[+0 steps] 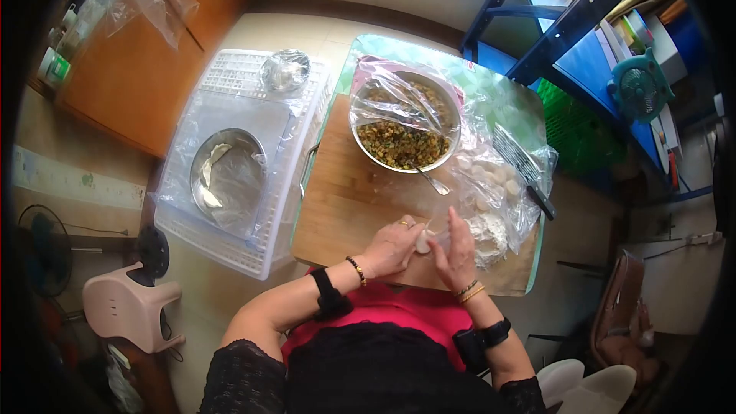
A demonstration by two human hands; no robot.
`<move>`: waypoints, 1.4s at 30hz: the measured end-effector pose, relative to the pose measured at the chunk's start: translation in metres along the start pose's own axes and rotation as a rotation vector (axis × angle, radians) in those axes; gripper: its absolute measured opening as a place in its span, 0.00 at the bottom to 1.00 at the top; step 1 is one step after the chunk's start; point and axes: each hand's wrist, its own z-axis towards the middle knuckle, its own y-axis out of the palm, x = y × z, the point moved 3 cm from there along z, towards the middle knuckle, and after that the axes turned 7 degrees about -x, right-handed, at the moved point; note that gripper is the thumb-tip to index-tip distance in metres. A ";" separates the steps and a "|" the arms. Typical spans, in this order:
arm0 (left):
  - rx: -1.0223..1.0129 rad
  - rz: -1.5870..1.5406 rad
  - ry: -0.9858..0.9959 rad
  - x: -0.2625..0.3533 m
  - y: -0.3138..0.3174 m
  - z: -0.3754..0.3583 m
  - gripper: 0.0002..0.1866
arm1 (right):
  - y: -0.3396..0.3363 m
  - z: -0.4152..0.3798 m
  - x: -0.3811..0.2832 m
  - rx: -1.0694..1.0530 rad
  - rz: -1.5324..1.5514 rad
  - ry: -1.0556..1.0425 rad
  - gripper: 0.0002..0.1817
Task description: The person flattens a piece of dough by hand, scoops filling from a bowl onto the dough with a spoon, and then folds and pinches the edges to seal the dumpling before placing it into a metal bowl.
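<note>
Between my hands, on the wooden board [337,215], lies a small pale piece of dough [422,243]. The bent fingers of my left hand [392,247] close on its left edge. On the other side, my right hand [457,251] stands edge-on with its fingers stretched out and its thumb against the dough. A thin pale strip shows by the fingertips, too blurred to name. Beyond my hands is a bowl of chopped filling [399,146], partly under clear plastic, with a metal spoon [435,182] at its rim. A heap of flour [487,239] lies beside my right hand.
Dough pieces [491,180] lie under plastic film on the right, near a black-handled knife [540,201]. At the left, a white plastic crate [253,261] bears a metal bowl [195,184] and a small wrapped bowl [285,70]. A pink stool [123,307] stands on the floor.
</note>
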 end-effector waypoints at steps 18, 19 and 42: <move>-0.016 0.039 -0.123 0.001 0.009 0.009 0.17 | 0.004 0.009 0.023 0.082 0.118 0.168 0.41; -0.068 0.016 -0.101 0.000 0.008 0.011 0.16 | 0.002 0.004 0.021 0.080 0.119 0.170 0.41; -0.368 0.273 0.236 0.042 0.008 -0.028 0.39 | -0.002 0.007 0.012 -0.050 0.077 0.084 0.40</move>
